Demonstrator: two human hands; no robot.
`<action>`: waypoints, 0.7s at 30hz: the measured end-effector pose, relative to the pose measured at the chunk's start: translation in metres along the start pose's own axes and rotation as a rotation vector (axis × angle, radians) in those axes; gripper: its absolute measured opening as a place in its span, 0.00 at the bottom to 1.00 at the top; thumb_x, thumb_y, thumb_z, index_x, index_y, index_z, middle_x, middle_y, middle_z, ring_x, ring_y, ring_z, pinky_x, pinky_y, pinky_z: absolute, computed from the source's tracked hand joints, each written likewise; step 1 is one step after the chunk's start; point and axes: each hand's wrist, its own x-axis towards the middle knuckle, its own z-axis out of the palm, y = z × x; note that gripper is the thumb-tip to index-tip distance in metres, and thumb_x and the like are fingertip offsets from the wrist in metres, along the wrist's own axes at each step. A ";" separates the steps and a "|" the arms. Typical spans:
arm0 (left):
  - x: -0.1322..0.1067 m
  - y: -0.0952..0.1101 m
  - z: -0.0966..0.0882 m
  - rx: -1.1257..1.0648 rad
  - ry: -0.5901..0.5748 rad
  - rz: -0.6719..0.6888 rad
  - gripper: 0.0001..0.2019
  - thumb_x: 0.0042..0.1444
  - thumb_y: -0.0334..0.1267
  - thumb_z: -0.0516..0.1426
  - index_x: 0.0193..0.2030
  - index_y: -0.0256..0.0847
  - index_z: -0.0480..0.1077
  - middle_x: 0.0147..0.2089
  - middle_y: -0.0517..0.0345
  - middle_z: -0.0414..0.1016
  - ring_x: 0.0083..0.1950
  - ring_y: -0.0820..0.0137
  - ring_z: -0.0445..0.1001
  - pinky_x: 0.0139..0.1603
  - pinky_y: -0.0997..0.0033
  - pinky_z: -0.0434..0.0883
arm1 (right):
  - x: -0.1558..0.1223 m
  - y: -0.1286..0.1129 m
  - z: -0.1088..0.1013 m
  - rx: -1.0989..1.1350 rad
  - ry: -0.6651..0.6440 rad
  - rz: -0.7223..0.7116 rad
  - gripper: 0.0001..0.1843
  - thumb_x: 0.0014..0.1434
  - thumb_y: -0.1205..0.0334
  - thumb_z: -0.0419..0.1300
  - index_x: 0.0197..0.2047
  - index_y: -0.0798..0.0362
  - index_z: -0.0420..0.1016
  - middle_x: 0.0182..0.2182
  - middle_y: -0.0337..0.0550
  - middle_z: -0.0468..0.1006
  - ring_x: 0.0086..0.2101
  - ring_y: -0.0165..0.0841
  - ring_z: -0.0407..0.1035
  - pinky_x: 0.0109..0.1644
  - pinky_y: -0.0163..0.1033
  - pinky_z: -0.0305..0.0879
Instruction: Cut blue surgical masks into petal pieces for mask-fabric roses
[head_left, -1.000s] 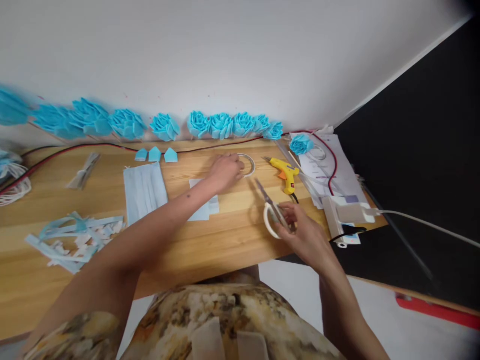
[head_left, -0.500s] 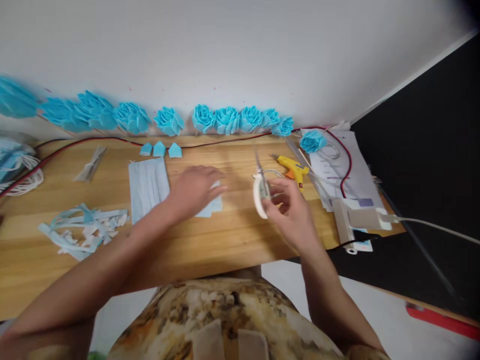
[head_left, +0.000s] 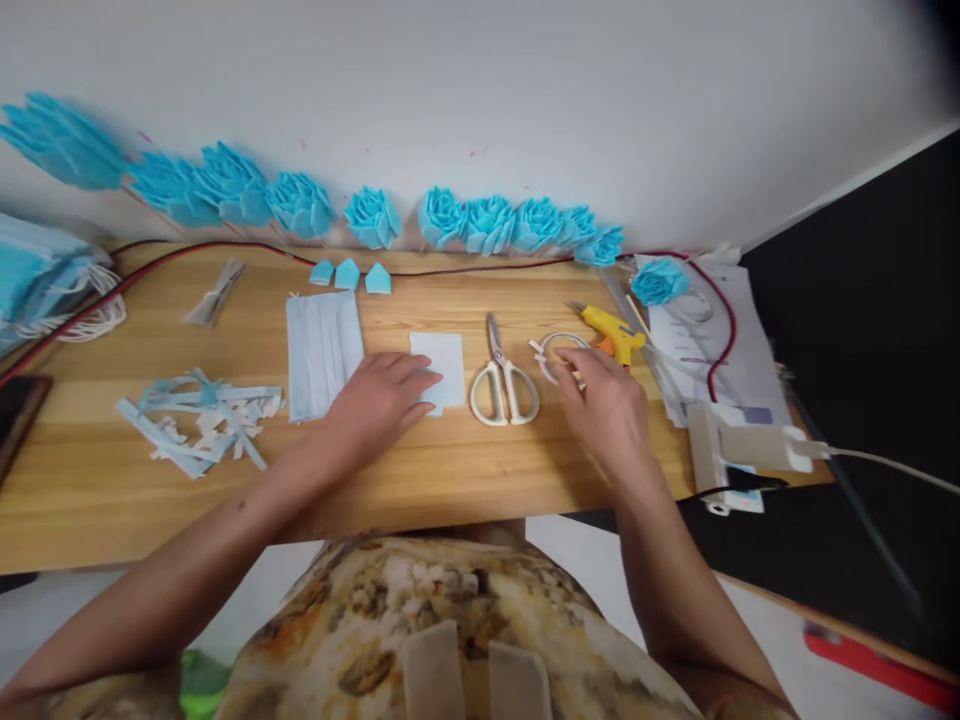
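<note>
My left hand [head_left: 382, 400] is open, its spread fingertips on or just over the left edge of some pale blue fabric squares [head_left: 448, 358]. Just to the right of the squares lies a pair of scissors [head_left: 496, 372] with white handles, flat on the table, blades pointing away from me. My right hand [head_left: 607, 400] hovers by a coiled white cable [head_left: 546, 365]; its fingers are loosely bent and apart, with nothing visible in them. A pleated face mask [head_left: 324, 355] lies left of my left hand. Behind it sit three small folded blue pieces [head_left: 347, 275].
A yellow glue gun [head_left: 615, 333] lies beyond my right hand. Blue flowers [head_left: 489, 224] line the wall. Cut strips [head_left: 202, 420], tied thin sticks [head_left: 215, 293] and stacked masks [head_left: 37, 275] are at left. A power strip [head_left: 705, 455] stands at the right edge.
My right hand has let go of the scissors, which now lie flat on the table, and has moved right. My left hand has shifted slightly, showing more of the squares. The view has tilted.
</note>
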 end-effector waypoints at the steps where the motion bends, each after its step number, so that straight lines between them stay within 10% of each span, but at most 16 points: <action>1: 0.004 0.001 0.004 0.013 -0.016 0.012 0.17 0.69 0.39 0.56 0.61 0.40 0.76 0.65 0.42 0.77 0.64 0.50 0.75 0.64 0.46 0.70 | 0.001 0.006 0.002 -0.031 -0.025 -0.003 0.17 0.72 0.59 0.52 0.53 0.52 0.81 0.50 0.55 0.84 0.49 0.50 0.77 0.52 0.53 0.73; 11: -0.019 0.002 -0.003 0.042 -0.001 0.007 0.17 0.67 0.35 0.60 0.61 0.35 0.75 0.70 0.35 0.71 0.72 0.44 0.69 0.69 0.38 0.68 | 0.004 0.029 0.007 -0.066 -0.109 -0.074 0.15 0.70 0.60 0.56 0.53 0.53 0.81 0.50 0.56 0.83 0.51 0.53 0.74 0.56 0.59 0.72; 16: -0.053 0.022 -0.009 -0.046 0.108 0.058 0.15 0.71 0.36 0.56 0.61 0.42 0.74 0.66 0.43 0.76 0.68 0.54 0.74 0.71 0.42 0.68 | 0.038 -0.014 -0.001 0.034 -0.126 -0.215 0.17 0.72 0.56 0.56 0.58 0.50 0.79 0.52 0.54 0.82 0.53 0.52 0.73 0.59 0.56 0.69; 21: -0.064 0.024 0.001 -0.015 0.198 0.062 0.12 0.70 0.36 0.56 0.54 0.37 0.76 0.59 0.40 0.80 0.59 0.53 0.78 0.62 0.48 0.76 | 0.087 -0.066 0.037 0.026 -0.328 -0.336 0.20 0.71 0.61 0.57 0.63 0.53 0.76 0.53 0.57 0.82 0.54 0.53 0.72 0.56 0.54 0.69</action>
